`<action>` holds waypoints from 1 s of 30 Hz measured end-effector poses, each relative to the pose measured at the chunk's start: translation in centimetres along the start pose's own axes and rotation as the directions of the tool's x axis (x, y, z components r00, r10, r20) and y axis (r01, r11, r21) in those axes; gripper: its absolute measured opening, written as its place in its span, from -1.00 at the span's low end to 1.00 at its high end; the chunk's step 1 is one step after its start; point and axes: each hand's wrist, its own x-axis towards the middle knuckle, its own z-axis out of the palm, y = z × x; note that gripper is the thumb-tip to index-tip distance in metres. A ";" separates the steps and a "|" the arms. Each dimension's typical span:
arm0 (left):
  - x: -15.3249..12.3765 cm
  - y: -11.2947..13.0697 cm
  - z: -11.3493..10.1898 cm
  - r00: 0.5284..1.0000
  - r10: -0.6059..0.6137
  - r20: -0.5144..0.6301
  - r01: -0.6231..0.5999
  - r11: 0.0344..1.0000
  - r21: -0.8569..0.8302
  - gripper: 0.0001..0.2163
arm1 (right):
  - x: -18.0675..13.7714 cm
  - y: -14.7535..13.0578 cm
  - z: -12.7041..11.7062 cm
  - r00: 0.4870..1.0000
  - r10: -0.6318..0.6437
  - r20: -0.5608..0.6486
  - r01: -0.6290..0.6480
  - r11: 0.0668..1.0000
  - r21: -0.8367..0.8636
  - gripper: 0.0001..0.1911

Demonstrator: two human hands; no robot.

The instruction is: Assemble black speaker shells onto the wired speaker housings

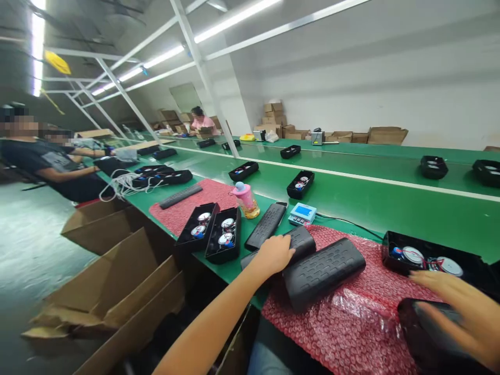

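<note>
Beside the right hand [474, 312], silver discs [413, 255] in casing [433, 245]

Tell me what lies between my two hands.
In the head view, a black patterned case resting on red bubble wrap lies between your left hand and your right hand.

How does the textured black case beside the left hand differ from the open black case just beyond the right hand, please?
The textured case shows its patterned outside; the open case shows its inside. The textured case shows no wiring; the open case holds round silvery parts and wires. Both are black and elongated.
</note>
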 end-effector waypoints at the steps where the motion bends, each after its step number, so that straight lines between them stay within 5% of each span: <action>1: -0.3 -0.9 0.9 0.999 -0.018 0.033 0.018 1.000 -0.017 -0.56 | 2.1 -1.0 1.1 0.994 -0.080 0.080 0.079 0.997 0.014 -0.54; 5: -0.4 -2.2 3.0 0.999 -0.029 0.028 0.030 0.997 -0.069 -0.35 | 9.4 -4.8 6.2 0.904 -0.250 0.348 0.246 0.968 0.057 -0.15; 9: 1.3 -3.2 2.3 0.999 -0.041 0.011 0.042 0.994 -0.097 -0.52 | 13.2 -5.5 9.3 0.835 -0.303 0.459 0.293 0.951 0.093 -0.04; 17: 4.3 -5.7 0.2 0.980 -0.120 0.157 0.138 0.984 -0.111 -0.51 | 17.4 -5.2 8.3 0.772 -0.316 0.552 0.254 0.949 0.189 -0.05; 30: 5.6 -7.0 1.2 0.972 -0.174 0.160 0.206 0.956 -0.209 -0.41 | 17.8 -5.4 8.4 0.784 -0.334 0.523 0.272 0.942 0.195 -0.09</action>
